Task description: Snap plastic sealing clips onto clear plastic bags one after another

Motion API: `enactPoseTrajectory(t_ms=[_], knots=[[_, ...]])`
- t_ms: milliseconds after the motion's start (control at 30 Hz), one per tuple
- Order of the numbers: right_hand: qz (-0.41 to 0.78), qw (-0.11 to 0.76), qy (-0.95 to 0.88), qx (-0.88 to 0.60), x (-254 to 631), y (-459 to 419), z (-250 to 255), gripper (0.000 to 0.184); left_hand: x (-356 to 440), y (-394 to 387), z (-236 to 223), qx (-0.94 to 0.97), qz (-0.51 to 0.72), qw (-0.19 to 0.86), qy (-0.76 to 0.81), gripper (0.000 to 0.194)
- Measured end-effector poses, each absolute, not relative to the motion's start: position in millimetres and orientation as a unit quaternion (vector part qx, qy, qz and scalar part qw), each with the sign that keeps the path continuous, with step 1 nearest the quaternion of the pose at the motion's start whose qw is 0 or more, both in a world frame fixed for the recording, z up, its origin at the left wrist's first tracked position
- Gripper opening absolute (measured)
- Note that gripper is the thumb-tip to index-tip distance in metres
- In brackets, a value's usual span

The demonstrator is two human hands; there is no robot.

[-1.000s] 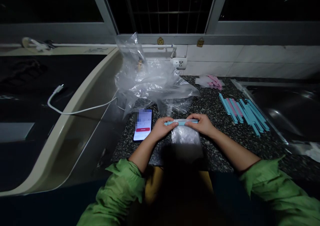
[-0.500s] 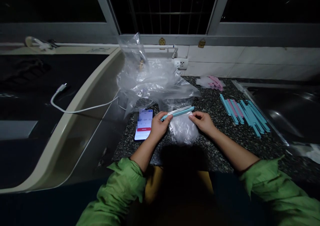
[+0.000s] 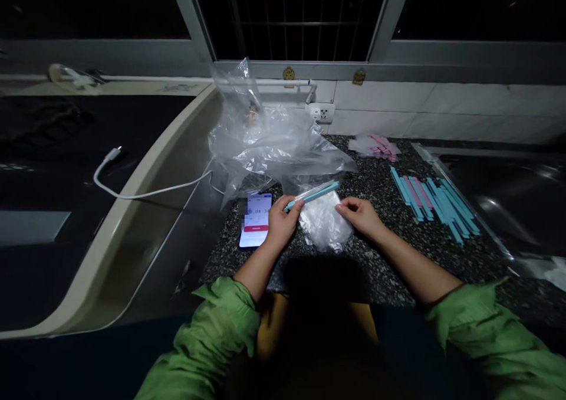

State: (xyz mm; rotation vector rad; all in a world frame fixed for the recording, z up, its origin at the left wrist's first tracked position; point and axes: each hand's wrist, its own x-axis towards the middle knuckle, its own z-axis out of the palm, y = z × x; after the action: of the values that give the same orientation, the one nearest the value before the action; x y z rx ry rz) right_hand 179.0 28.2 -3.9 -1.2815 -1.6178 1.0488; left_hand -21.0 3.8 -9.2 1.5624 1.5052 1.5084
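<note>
My left hand [image 3: 283,218] is closed round one end of a long, narrow blue bag-sealing clip [image 3: 316,195]. A pale strip runs alongside the clip's upper edge, and the clip slants up to the right. Below it lies a small crumpled clear plastic bag [image 3: 326,223], partly covered by the clip. With thumb and fingertips, my right hand [image 3: 359,214] pinches the bag's upper right edge. Whether the clip touches the bag I cannot tell.
Several blue and pink clips [image 3: 435,205] lie right of my hands, near the sink [image 3: 499,199]. Pink clips [image 3: 384,147] rest by the wall. Large clear plastic bags [image 3: 278,143] are heaped behind. A phone [image 3: 255,223] showing a timer and a white cable [image 3: 154,193] are leftward.
The blue clip's far end has moved up and slightly left, away from my right hand. My right hand still pinches the bag edge. The phone's timer has advanced one second.
</note>
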Motion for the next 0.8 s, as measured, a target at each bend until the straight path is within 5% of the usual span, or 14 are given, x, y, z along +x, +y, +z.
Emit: enactPoseTrajectory(t_ms=[433, 800], knots=[[0.417, 0.379, -0.663, -0.493, 181, 29, -4, 0.032, -22, 6, -8, 0.522, 0.571, 0.252, 0.581, 0.016], [0.423, 0.279, -0.712, -0.486, 202, 35, 2, 0.029, -21, 6, -5, 0.490, 0.580, 0.270, 0.592, 0.018]])
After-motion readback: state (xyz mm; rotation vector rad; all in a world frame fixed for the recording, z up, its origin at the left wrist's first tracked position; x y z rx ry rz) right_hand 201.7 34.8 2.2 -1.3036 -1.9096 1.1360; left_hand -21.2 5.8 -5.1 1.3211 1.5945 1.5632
